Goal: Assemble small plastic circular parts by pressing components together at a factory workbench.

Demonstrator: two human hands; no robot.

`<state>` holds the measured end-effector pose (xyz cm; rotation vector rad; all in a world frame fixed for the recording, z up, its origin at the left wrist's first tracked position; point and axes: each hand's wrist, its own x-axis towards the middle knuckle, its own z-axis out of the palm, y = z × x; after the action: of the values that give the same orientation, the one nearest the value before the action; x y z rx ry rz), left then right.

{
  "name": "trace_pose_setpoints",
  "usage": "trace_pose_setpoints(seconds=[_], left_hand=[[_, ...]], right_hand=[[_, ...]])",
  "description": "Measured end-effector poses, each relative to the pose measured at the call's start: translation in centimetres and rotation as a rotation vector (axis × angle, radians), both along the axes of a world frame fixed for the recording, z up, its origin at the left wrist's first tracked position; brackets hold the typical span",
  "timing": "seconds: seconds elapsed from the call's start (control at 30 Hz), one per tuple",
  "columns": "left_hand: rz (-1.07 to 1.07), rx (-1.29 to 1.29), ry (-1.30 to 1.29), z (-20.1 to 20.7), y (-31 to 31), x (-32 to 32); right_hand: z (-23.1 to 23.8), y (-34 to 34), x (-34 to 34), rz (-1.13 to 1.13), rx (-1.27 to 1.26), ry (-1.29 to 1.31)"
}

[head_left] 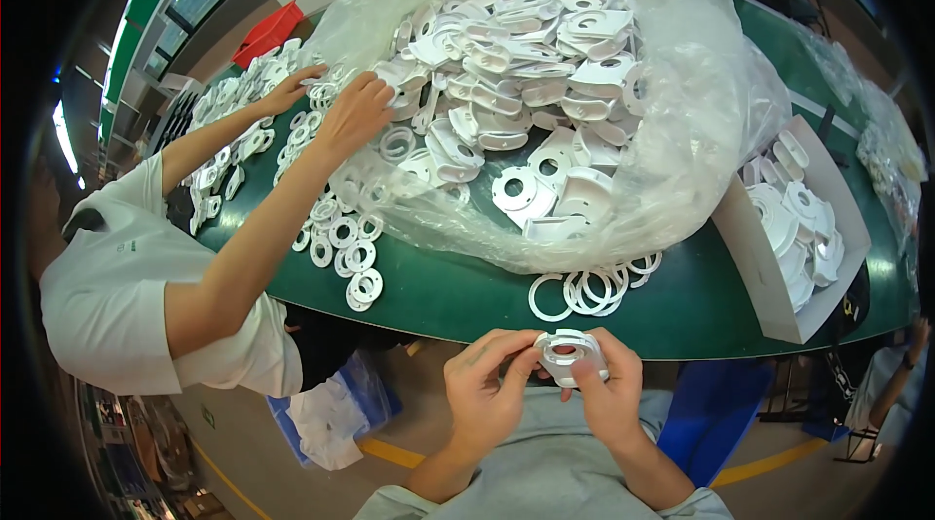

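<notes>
Between my two hands, just in front of the table's near edge, is a white plastic part [567, 347] with a round hole in its middle. The fingers and thumb of my left hand [490, 386] grip its left side. On the right side, my right hand [609, 386] holds it with the thumb across its face. Beyond my hands several thin white rings [592, 292] lie overlapping on the green table [467, 314]. A large clear plastic bag [672, 184] lies opened behind them, heaped with white plastic parts [545, 57].
At the left a co-worker [127, 296] reaches both arms over small white rings [341, 233] and more parts. A cardboard box [769, 296] with white parts stands at the right. A red bin [268, 33] sits far left; blue bins [711, 418] are below the table edge.
</notes>
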<state>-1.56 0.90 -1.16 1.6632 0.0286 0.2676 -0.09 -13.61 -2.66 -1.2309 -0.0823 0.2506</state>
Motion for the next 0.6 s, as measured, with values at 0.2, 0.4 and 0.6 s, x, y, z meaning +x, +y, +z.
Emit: trace_pose_setpoints(seconds=[0.2, 0.4, 0.6], left_hand=[[-0.118, 0.127, -0.091, 1.8, 0.8, 1.4], [-0.232, 0.145, -0.130, 1.6, 1.6, 1.5], [-0.091, 0.225, -0.157, 1.3, 0.9, 0.9]], right_hand=[[0.4, -0.2, 0.9, -0.003, -0.218, -0.055], [-0.1, -0.3, 0.8, 0.022, -0.252, -0.307], [0.8, 0.2, 0.1, 0.057, -0.357, -0.178]])
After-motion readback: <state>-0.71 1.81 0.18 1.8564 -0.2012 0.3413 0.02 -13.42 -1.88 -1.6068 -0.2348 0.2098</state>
